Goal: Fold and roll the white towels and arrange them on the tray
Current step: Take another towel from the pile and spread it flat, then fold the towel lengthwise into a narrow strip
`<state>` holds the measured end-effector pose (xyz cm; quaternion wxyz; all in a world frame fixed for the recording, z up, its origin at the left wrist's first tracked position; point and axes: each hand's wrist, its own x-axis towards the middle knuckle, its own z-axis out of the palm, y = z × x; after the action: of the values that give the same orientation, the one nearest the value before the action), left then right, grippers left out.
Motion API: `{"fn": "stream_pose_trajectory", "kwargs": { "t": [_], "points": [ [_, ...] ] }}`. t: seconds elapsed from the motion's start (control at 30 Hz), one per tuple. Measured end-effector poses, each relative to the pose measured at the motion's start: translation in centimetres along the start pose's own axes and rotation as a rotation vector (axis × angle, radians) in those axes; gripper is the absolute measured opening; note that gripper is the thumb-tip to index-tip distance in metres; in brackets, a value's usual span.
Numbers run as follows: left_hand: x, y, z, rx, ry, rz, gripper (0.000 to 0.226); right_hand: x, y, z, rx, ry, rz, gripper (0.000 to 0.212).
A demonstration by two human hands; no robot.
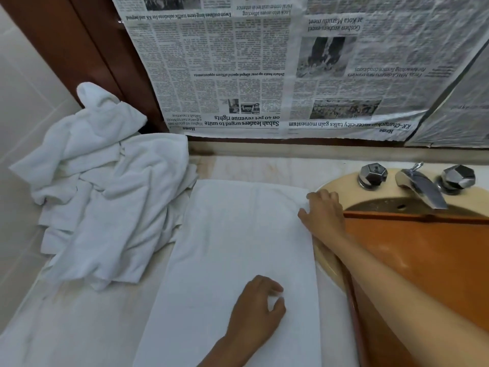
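Your left hand point(256, 303) pinches a small tuck of the flat towel point(238, 247) near its close end. Your right hand point(324, 211) rests with straight fingers on the towel's right edge by the far corner. The tray point(436, 260) rim sits just right of that hand, so a dragged edge could snag there and skew the fold. Left of both hands, the loose towel pile point(105, 194) touches the towel, leaving little room on the table point(264, 165).

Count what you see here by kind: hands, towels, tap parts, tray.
Hands: 2, left hand, right hand
Tap knobs: 2
Tap spout: 1
Wooden tray: 1
Flat towel: 1
Crumpled towel heap: 1, towels inside uncountable
Total: 8
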<state>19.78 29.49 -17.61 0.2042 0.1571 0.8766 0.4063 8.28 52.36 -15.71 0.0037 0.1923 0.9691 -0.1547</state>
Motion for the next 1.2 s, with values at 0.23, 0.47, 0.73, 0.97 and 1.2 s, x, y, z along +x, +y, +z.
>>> {"fn": "stream_pose_trajectory", "kwargs": {
  "t": [0.23, 0.47, 0.73, 0.97, 1.2],
  "points": [
    [1.6, 5.4, 5.7, 0.215, -0.08, -0.19, 0.045, 4.6, -0.1, 0.0, -0.161, -0.132, 0.036, 0.028],
    [3.0, 7.5, 7.6, 0.505, -0.09, -0.33, 0.052, 4.8, -1.2, 0.4, -0.128, -0.148, 0.162, 0.008],
    [4.1, 8.3, 7.6, 0.537, -0.163, -0.387, 0.035, 5.3, -2.0, 0.0, -0.216, -0.21, 0.106, 0.013],
    [4.4, 7.6, 5.8, 0.34, -0.146, -0.396, 0.027, 5.5, -2.0, -0.4, 0.384, -0.118, 0.273, 0.019],
    [3.4, 6.7, 1.3, -0.228, -0.011, -0.302, 0.025, 5.7, -4.1, -1.4, 0.798, -0.007, 0.411, 0.02]
  ]
}}
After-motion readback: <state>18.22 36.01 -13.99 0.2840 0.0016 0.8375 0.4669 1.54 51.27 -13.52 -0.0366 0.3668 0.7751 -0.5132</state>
